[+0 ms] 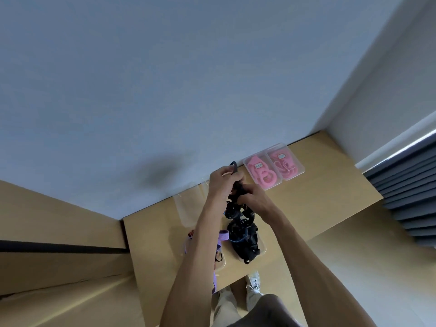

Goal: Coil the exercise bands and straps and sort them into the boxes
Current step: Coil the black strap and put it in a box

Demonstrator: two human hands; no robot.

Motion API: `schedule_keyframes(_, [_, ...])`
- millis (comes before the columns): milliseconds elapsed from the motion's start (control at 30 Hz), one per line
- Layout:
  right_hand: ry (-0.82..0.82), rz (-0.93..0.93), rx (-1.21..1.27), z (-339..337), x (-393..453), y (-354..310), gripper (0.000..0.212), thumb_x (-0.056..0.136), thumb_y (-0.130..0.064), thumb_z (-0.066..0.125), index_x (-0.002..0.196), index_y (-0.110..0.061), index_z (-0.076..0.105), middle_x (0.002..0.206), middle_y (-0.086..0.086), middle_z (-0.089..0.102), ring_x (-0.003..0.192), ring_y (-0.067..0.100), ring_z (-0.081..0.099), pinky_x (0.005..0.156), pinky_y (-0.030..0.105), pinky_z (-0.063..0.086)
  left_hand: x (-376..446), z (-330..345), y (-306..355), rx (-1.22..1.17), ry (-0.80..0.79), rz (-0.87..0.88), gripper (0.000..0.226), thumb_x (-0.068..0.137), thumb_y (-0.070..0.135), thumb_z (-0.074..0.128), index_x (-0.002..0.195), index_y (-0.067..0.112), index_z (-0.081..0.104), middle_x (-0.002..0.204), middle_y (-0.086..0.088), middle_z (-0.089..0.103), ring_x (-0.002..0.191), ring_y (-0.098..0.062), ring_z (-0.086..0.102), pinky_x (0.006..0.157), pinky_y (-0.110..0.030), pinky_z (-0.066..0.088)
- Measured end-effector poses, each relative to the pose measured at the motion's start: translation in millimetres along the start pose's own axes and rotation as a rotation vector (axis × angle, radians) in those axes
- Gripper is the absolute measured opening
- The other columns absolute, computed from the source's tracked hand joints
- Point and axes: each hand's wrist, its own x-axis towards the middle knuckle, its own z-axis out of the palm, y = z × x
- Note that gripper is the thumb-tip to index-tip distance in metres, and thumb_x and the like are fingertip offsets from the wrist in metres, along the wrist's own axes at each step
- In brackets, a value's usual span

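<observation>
A tangle of black straps (pixel 238 215) hangs from both hands above the table. My left hand (pixel 223 179) grips its top end, where a dark loop sticks up. My right hand (pixel 253 199) is closed on the straps just below. The lower part of the bundle (pixel 245 244) rests in a clear tray (pixel 263 248). Purple and striped bands (pixel 223 235) lie to the left, partly hidden by my left forearm. Two clear boxes (pixel 299 161) at the back right hold coiled pink bands (pixel 264 177).
An empty clear box (pixel 188 204) stands by the wall behind my left arm. The wooden table (pixel 318 199) ends at a wall behind and drops off on the right. My shoes (pixel 253 280) show below the front edge.
</observation>
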Motion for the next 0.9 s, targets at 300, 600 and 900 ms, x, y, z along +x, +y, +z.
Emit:
schedule_keyframes(300, [0.1,-0.219,0.246,-51,-18,-61,0.06,0.075,0.008,0.054,0.132,-0.01,0.056,0.112,0.008,0.072,0.114,0.028,0.064,0.097,0.04,0.053,-58,17,77,0.197,0.03,0.465,0.009,0.086,0.024,0.071,0.084,0.029,0.078,0.073,0.003,0.071,0.07,-0.015,0.067,0.067,-0.032,0.054])
schedule_keyframes(600, [-0.295,-0.444,0.291,-68,-39,-116,0.03,0.094,-0.025,0.047,0.111,-0.007,0.064,0.103,0.018,0.071,0.104,0.036,0.068,0.093,0.047,0.05,-82,38,131,0.003,0.206,0.774,0.018,0.091,0.013,0.065,0.092,0.027,0.077,0.079,0.0,0.073,0.081,-0.017,0.074,0.068,-0.03,0.059])
schedule_keyframes(900, [0.072,-0.462,-0.353,-49,-34,-106,0.027,0.075,0.002,0.067,0.098,-0.01,0.073,0.084,-0.004,0.067,0.074,0.007,0.058,0.061,0.011,0.04,-59,0,94,0.598,0.391,0.602,0.026,0.1,0.011,0.053,0.116,0.011,0.073,0.091,-0.004,0.07,0.077,-0.018,0.059,0.07,-0.028,0.043])
